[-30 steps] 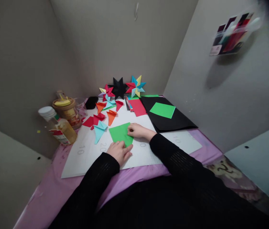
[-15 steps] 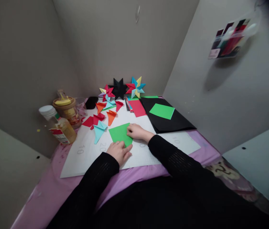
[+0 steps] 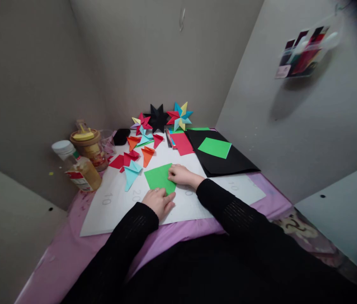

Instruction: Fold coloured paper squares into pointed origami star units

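Lying on a white sheet (image 3: 187,209) marked with grey numbers, a piece of green origami paper (image 3: 158,176) sits between both hands in the head view. The left hand (image 3: 158,202) rests on its near edge, fingers loosely extended. The right hand (image 3: 181,174) touches its right side with curled fingers; whether they pinch it cannot be told. Left of it lies a light-blue folded piece (image 3: 132,175); behind, an orange folded piece (image 3: 148,156) and a black paper star (image 3: 157,119).
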`<move>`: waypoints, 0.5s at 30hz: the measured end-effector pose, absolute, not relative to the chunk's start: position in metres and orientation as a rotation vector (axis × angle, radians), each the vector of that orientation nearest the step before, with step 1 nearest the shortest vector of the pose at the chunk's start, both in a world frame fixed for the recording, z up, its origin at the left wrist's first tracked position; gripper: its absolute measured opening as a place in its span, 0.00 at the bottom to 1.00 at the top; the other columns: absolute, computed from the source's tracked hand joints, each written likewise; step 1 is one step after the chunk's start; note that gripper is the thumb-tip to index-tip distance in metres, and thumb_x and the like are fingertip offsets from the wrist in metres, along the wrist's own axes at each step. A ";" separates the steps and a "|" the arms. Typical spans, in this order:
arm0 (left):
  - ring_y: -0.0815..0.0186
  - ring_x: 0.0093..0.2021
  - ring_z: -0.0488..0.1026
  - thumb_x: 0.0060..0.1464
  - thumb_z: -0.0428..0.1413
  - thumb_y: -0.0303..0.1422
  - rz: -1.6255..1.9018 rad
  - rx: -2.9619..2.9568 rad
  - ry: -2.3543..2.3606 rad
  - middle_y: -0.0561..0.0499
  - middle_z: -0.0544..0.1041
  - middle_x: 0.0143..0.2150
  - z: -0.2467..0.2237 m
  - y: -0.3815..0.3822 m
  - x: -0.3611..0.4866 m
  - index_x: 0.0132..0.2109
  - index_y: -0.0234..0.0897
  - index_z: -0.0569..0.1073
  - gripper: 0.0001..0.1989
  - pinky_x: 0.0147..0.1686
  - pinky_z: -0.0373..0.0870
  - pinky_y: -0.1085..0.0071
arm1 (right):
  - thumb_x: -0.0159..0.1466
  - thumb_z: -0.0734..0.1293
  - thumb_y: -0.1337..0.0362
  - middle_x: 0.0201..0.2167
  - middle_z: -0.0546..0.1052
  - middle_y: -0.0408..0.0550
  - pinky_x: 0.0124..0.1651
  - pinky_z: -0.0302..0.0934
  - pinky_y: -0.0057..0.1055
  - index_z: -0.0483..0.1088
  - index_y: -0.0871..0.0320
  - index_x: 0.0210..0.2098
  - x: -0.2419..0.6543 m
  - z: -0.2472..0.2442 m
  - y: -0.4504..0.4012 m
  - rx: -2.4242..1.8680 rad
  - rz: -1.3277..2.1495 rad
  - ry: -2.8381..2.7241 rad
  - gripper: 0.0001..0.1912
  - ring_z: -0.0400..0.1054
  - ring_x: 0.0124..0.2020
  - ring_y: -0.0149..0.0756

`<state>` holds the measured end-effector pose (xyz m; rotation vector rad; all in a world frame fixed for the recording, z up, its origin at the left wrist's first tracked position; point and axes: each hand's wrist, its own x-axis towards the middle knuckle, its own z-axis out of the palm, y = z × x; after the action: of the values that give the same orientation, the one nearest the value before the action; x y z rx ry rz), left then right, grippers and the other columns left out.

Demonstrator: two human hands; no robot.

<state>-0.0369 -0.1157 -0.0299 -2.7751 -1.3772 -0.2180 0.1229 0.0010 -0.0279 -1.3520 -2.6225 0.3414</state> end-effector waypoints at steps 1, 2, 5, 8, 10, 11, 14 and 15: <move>0.58 0.35 0.67 0.58 0.44 0.41 -0.230 -2.779 -1.376 0.46 0.69 0.34 -0.030 -0.116 -0.036 0.53 0.43 0.69 0.19 0.34 0.63 0.61 | 0.56 0.63 0.64 0.32 0.73 0.48 0.38 0.55 0.29 0.71 0.59 0.29 0.123 -0.028 0.001 -1.355 0.341 -2.621 0.07 0.63 0.36 0.37; 0.58 0.35 0.66 0.58 0.44 0.41 -0.246 -2.779 -1.378 0.46 0.69 0.34 -0.030 -0.116 -0.036 0.52 0.43 0.70 0.19 0.34 0.63 0.61 | 0.56 0.62 0.64 0.32 0.73 0.48 0.38 0.55 0.29 0.71 0.59 0.29 0.122 -0.028 0.001 -1.359 0.341 -2.619 0.07 0.63 0.36 0.37; 0.56 0.40 0.66 0.57 0.47 0.41 -0.333 -2.764 -1.386 0.45 0.70 0.39 -0.032 -0.116 -0.035 0.51 0.44 0.71 0.17 0.37 0.63 0.60 | 0.56 0.62 0.64 0.32 0.73 0.48 0.38 0.55 0.29 0.71 0.58 0.28 0.122 -0.028 0.000 -1.367 0.337 -2.616 0.07 0.63 0.36 0.37; 0.52 0.51 0.63 0.55 0.50 0.39 -0.431 -2.756 -1.375 0.43 0.67 0.53 -0.035 -0.115 -0.036 0.49 0.45 0.72 0.16 0.45 0.61 0.56 | 0.55 0.62 0.63 0.32 0.73 0.48 0.38 0.55 0.29 0.71 0.58 0.28 0.122 -0.028 0.000 -1.369 0.332 -2.615 0.07 0.63 0.36 0.37; 0.51 0.56 0.59 0.55 0.50 0.38 -0.450 -2.777 -1.367 0.43 0.64 0.58 -0.037 -0.114 -0.037 0.49 0.45 0.72 0.16 0.48 0.59 0.54 | 0.55 0.62 0.63 0.32 0.73 0.48 0.39 0.55 0.29 0.71 0.58 0.28 0.121 -0.028 0.000 -1.371 0.330 -2.616 0.07 0.63 0.36 0.37; 0.51 0.56 0.59 0.55 0.50 0.38 -0.447 -2.790 -1.367 0.43 0.65 0.58 -0.038 -0.113 -0.037 0.50 0.44 0.72 0.16 0.48 0.59 0.53 | 0.55 0.62 0.63 0.32 0.73 0.48 0.39 0.55 0.29 0.71 0.58 0.28 0.121 -0.028 0.000 -1.372 0.329 -2.618 0.07 0.63 0.36 0.37; 0.51 0.56 0.60 0.55 0.50 0.38 -0.437 -2.821 -1.375 0.43 0.66 0.58 -0.038 -0.112 -0.038 0.50 0.44 0.72 0.16 0.48 0.59 0.53 | 0.56 0.61 0.64 0.32 0.73 0.49 0.40 0.55 0.30 0.71 0.59 0.29 0.121 -0.030 0.001 -1.371 0.328 -2.626 0.07 0.63 0.36 0.38; 0.51 0.57 0.60 0.56 0.50 0.38 -0.434 -2.826 -1.381 0.43 0.66 0.58 -0.038 -0.112 -0.038 0.50 0.44 0.72 0.16 0.48 0.60 0.53 | 0.56 0.61 0.64 0.32 0.73 0.49 0.40 0.55 0.30 0.71 0.59 0.29 0.121 -0.030 0.001 -1.369 0.327 -2.629 0.07 0.63 0.37 0.38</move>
<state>-0.0381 -0.1123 -0.0376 -2.8259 -1.3806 -0.4343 0.1210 0.0012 -0.0303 -1.3694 -2.6287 0.3272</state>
